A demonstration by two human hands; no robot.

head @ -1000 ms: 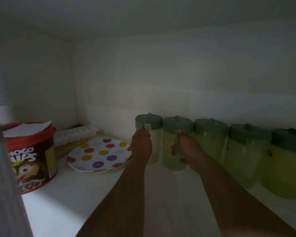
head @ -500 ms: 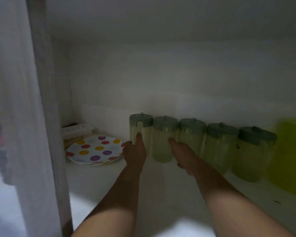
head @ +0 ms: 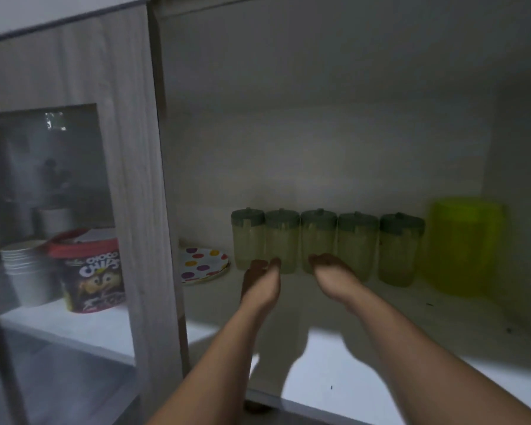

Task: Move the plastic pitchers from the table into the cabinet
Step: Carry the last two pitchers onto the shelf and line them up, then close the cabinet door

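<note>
Several pale green plastic pitchers with dark green lids stand in a row against the cabinet's back wall, from the leftmost pitcher (head: 247,237) to the rightmost pitcher (head: 400,248). My left hand (head: 261,285) is open, palm inward, just in front of the two left pitchers and holding nothing. In front of the third pitcher (head: 318,237) my right hand (head: 334,279) is also open and empty. Both hands are off the pitchers, a short way out from them over the white shelf (head: 411,326).
A bright yellow-green container (head: 465,245) stands at the row's right end. A polka-dot plate (head: 203,263) lies left of the pitchers. The wood-framed glass door (head: 135,179) stands at left; behind its glass are a Choco Chips tub (head: 95,273) and stacked cups (head: 25,271).
Both hands let go of the two left pitchers and drew back toward me. The view pulled out of the cabinet, so the door and the yellow-green container came into sight.
</note>
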